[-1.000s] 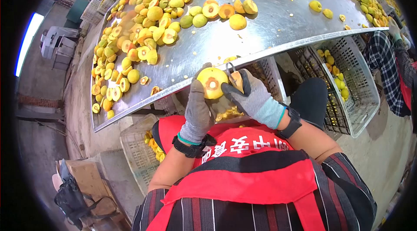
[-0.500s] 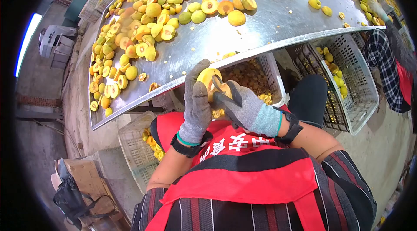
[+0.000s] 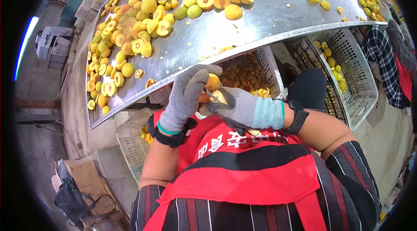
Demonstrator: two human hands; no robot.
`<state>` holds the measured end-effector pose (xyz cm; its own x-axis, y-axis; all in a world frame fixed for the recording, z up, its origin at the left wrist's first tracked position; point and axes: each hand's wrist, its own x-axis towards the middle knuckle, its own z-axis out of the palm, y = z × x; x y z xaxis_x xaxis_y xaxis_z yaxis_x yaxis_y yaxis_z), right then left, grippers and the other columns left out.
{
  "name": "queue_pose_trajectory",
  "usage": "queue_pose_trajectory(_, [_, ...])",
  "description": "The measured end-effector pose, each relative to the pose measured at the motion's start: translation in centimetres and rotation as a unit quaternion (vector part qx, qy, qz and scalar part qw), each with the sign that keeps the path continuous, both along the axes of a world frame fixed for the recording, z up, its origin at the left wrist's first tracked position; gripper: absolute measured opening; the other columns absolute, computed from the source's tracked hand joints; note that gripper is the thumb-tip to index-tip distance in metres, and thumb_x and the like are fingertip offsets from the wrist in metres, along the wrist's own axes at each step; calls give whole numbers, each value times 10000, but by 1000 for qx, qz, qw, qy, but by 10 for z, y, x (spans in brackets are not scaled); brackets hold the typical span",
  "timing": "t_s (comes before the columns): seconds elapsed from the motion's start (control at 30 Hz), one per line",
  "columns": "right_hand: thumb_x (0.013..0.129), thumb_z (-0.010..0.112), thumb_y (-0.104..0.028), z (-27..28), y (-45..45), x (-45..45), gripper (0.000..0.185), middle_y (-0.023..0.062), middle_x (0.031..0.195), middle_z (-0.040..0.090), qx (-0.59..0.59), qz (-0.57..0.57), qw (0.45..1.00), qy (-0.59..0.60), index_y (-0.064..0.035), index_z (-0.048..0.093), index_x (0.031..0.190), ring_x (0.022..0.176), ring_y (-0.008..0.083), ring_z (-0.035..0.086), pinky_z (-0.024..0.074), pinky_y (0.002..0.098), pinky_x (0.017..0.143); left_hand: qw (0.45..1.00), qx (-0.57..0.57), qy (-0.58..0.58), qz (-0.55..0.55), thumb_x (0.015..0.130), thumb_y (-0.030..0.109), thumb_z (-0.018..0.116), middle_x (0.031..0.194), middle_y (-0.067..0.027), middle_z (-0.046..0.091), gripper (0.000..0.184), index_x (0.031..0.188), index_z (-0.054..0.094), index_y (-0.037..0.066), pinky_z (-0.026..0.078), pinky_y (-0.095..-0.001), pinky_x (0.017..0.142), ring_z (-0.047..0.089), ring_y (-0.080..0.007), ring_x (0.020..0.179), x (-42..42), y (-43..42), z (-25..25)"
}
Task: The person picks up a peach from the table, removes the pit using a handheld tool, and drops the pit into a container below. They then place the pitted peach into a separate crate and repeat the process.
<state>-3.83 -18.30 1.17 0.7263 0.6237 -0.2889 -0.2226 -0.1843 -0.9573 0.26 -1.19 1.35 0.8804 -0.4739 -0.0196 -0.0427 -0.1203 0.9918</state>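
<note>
In front of the apron, my left hand (image 3: 184,100), in a grey glove, is closed around a yellow peach (image 3: 213,82). Against the fruit's lower side, my gloved right hand (image 3: 247,108) is closed on a small pitting knife (image 3: 210,95); only a thin bit of its metal shows. A pale yellow piece of flesh (image 3: 220,97) lies at my right fingertips. Both hands are close together, just below the edge of the metal table (image 3: 191,48). My fingers hide much of the peach and the tool's handle.
Many peach halves (image 3: 147,6) are heaped on the table's left, with more at the far right. Below the edge stands a crate of pits and scraps (image 3: 271,72). Another white crate (image 3: 362,81) is to the right, one (image 3: 132,144) to the left. A co-worker's plaid sleeve (image 3: 382,66) shows at right.
The peach has turned and dropped lower in my left hand, now mostly covered by fingers. My right hand has shifted slightly left and down, and the tool's metal loop shows less. The view shifted slightly.
</note>
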Motion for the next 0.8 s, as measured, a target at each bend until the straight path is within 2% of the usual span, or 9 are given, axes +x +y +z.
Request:
queue_pose_trajectory(0.07, [885,506,-253,-11,3,-1,234,31,623,526,-8,-9,997,-71,-53,503,1007,500,124,525,434,275,464,997,57,-24,-39,936,265,392,907,-93,628,363,1003,599,-24,455,-262,754,575,-143,846,3,0,6])
queue_pose_trajectory(0.17, [881,511,-247,-2,1,1,232,26,597,515,-15,-23,998,-59,-48,502,1000,513,131,543,453,285,480,997,57,30,-33,928,251,404,901,-81,625,343,984,612,-16,451,-259,745,556,-123,840,2,-4,7])
queue_pose_trajectory(0.27, [866,513,-225,-3,2,3,235,81,686,548,-13,51,999,13,-40,504,1011,606,198,593,489,328,556,997,13,-54,54,923,245,431,875,-65,615,322,996,606,-16,446,-247,734,536,-105,810,-4,-13,-1])
queue_pose_trajectory(0.33, [823,557,-311,-37,10,-3,331,217,822,609,-111,-63,964,-234,-16,545,974,789,369,604,482,414,687,997,13,-28,76,912,239,465,869,-54,603,303,1008,602,-14,447,-243,734,530,-101,791,-7,-15,-8])
queue_pose_trajectory(0.37, [811,563,-342,-41,9,-2,382,241,862,604,-173,-41,961,-211,0,542,979,843,392,589,477,427,715,996,15,57,67,904,232,492,876,-48,597,288,1021,600,-7,447,-235,730,531,-99,791,-7,-16,-4])
queue_pose_trajectory(0.5, [824,556,-332,-42,6,0,353,194,760,609,-147,-38,940,-304,6,542,925,727,336,616,489,400,644,998,-1,-20,64,902,257,494,893,-45,595,303,1025,606,4,450,-232,706,532,-99,781,-4,-16,-20])
queue_pose_trajectory(0.57, [840,553,-329,-9,-3,3,321,104,608,565,22,15,997,77,-9,538,845,516,225,581,466,348,484,998,15,3,53,903,274,482,913,-50,599,318,1028,608,10,456,-233,690,538,-98,779,-2,-12,-23])
queue_pose_trajectory(0.67, [898,499,-260,-11,-9,1,223,8,527,490,175,11,956,236,-37,510,883,382,86,464,380,228,349,996,-24,35,74,906,299,475,936,-56,609,346,1019,610,1,463,-236,686,551,-100,785,-5,-15,-19])
queue_pose_trajectory(0.8, [916,483,-269,-21,-9,-3,219,-15,525,434,323,-5,875,360,-62,497,844,364,75,412,330,197,328,994,-69,28,79,909,311,476,941,-73,617,361,1031,598,-7,470,-237,693,572,-114,804,-4,-18,-20])
